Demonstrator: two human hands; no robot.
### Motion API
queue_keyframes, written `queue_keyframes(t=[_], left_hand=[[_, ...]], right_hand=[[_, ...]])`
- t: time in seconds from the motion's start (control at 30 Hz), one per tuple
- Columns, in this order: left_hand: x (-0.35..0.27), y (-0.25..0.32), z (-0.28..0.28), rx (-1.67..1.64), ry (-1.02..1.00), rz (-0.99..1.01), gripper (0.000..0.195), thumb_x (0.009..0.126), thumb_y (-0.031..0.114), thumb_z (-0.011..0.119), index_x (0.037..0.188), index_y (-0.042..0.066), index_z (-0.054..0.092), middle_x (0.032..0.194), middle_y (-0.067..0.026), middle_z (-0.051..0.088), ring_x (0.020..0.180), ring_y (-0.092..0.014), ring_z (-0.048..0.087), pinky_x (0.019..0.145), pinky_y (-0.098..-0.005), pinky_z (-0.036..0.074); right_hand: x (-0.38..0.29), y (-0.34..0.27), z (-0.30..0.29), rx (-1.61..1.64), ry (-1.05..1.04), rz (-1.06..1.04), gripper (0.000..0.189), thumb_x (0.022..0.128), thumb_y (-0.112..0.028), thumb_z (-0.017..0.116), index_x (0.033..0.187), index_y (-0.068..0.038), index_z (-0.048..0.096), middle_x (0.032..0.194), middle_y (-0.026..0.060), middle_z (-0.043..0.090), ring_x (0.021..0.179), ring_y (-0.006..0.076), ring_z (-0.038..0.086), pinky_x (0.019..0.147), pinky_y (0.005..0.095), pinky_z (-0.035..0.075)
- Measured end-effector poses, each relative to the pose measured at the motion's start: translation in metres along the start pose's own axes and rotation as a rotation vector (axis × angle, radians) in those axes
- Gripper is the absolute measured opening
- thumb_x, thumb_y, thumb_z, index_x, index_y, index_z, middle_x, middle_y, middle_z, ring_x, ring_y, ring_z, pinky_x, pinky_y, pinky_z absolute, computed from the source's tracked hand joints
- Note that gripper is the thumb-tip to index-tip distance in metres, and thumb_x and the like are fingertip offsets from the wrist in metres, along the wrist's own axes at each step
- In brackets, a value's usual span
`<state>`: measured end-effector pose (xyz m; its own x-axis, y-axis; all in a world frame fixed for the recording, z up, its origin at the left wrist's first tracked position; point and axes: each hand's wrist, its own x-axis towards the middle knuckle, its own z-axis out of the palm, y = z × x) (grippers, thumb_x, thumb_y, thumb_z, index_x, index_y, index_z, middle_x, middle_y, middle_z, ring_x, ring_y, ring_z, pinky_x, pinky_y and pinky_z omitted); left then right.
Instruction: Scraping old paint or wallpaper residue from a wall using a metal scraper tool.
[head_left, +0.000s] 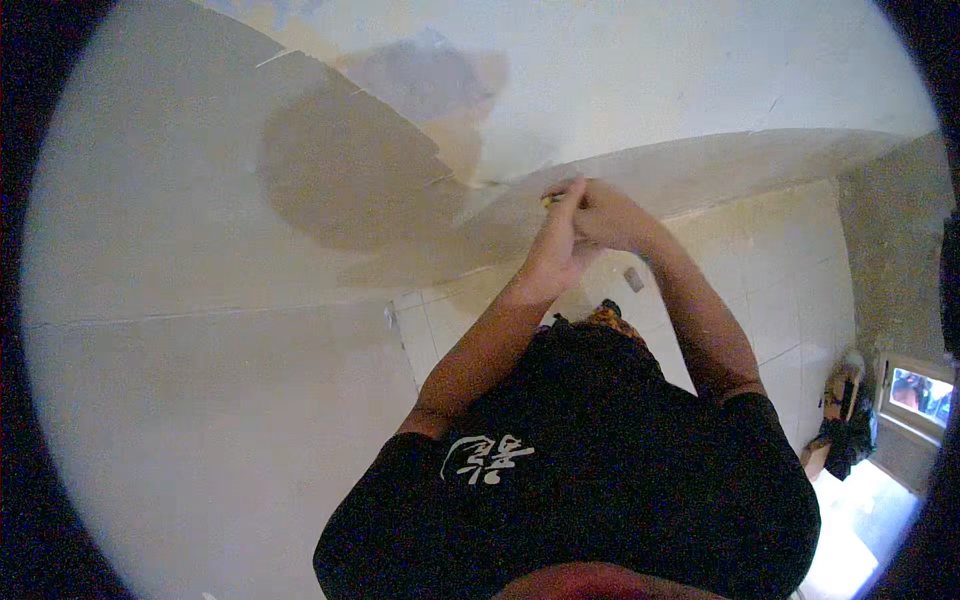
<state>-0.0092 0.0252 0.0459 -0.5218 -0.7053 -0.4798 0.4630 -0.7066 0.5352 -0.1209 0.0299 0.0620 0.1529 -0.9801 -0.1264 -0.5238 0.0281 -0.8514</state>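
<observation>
My left hand (564, 244) and my right hand (611, 214) meet in front of me, close to a pale wall (187, 240). The left thumb points up across the right hand. A small yellow-and-dark object (553, 200) shows at the fingertips of the right hand; most of it is hidden, so its kind is unclear. The left fingers are largely covered. On the wall above, a darker brownish patch (352, 165) borders a whitish area (675, 75) along curved edges. A thin crack-like line runs across the wall's lower part.
Light floor tiles (780, 315) lie below, with a small dark block (634, 279) near my foot (611, 307). At right, a dark bundle (847, 446) and other items stand by a small framed window (919, 394). Bright light falls on the floor there.
</observation>
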Motion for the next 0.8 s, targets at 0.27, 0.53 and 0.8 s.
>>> queue_keyframes(t=[0.27, 0.53, 0.8], left_hand=[[0.011, -0.02, -0.017, 0.131, -0.14, -0.146, 0.052, 0.089, 0.051, 0.046, 0.123, 0.011, 0.044, 0.124, -0.0074, 0.05, 0.109, -0.023, 0.053, 0.093, -0.0458, 0.043], [-0.042, -0.034, -0.081, 0.757, -0.391, -0.296, 0.052, 0.091, 0.046, 0.046, 0.127, 0.008, 0.045, 0.126, -0.0093, 0.05, 0.114, -0.025, 0.051, 0.096, -0.0433, 0.041], [-0.019, -0.082, -0.072, 0.43, -0.363, -0.056, 0.06, 0.09, 0.053, 0.043, 0.127, 0.005, 0.041, 0.118, -0.0141, 0.052, 0.112, -0.025, 0.05, 0.095, -0.0419, 0.041]], right_hand=[[-0.004, 0.029, -0.002, 0.069, -0.061, 0.001, 0.029, 0.085, -0.025, 0.058, 0.104, -0.004, 0.062, 0.091, 0.0148, 0.066, 0.077, 0.0202, 0.063, 0.066, 0.0337, 0.05], [-0.069, 0.043, 0.014, -0.508, 0.168, -0.162, 0.029, 0.087, -0.03, 0.053, 0.1, -0.005, 0.047, 0.073, 0.0184, 0.061, 0.074, 0.0383, 0.061, 0.064, 0.0442, 0.048], [-0.065, 0.045, 0.013, -0.101, -0.157, 0.078, 0.025, 0.092, -0.026, 0.045, 0.1, -0.002, 0.043, 0.062, 0.0187, 0.058, 0.056, 0.0315, 0.06, 0.055, 0.0406, 0.046]])
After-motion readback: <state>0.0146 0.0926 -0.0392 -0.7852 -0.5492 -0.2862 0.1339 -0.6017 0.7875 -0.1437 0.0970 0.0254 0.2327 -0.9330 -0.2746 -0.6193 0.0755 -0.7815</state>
